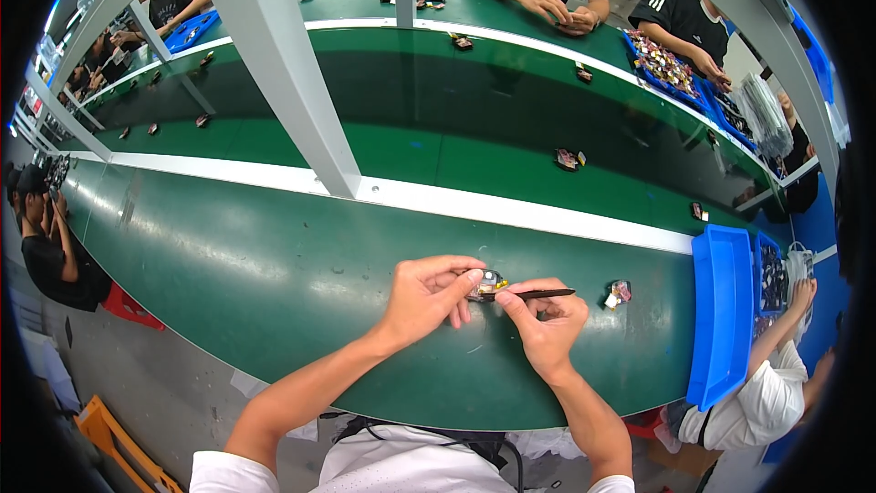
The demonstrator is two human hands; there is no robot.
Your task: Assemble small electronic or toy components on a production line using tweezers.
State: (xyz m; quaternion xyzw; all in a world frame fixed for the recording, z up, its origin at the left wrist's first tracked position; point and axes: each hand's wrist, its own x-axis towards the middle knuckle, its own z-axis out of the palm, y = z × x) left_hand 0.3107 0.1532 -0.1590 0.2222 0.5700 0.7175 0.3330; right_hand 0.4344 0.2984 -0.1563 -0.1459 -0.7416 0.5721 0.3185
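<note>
My left hand [427,297] grips a small electronic part [489,282] with yellow and dark bits, held just above the green bench [274,265]. My right hand [546,318] pinches a thin dark pointed tool [540,294], whose tip end meets the small part between my two hands. A second small part [618,293] of the same kind lies on the bench a little to the right of my right hand.
A blue tray [723,310] stands on the bench at my right, next to a person in white. A dark green conveyor belt [474,110] carries scattered small parts beyond a white strip [511,208]. A grey frame post [292,82] rises ahead; other people sit around.
</note>
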